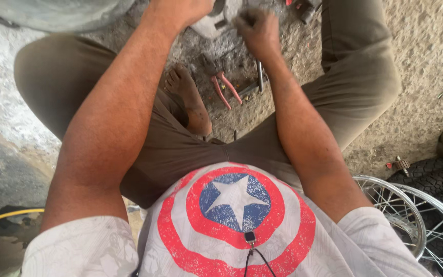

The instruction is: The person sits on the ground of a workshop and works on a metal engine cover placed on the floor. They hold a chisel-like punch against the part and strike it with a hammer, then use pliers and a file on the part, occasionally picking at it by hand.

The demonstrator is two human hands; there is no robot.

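Note:
I sit on a rough concrete floor with legs folded, looking down past my chest. My left hand (183,10) reaches to the top edge and rests on a grey metal part (208,23) lying on the dirty ground. My right hand (257,31) is closed in a fist just right of that part; something small may be in it, but the blur hides what. Below my right hand lie red-handled pliers (225,88) and a dark metal rod (259,74) on the floor beside my bare foot (188,95).
Spoked wheel rims (401,215) and a black tyre (437,177) lie at the lower right. A small metal fitting (401,164) sits near them. A yellow hose (6,215) runs at the lower left. A large grey round object (52,13) fills the upper left.

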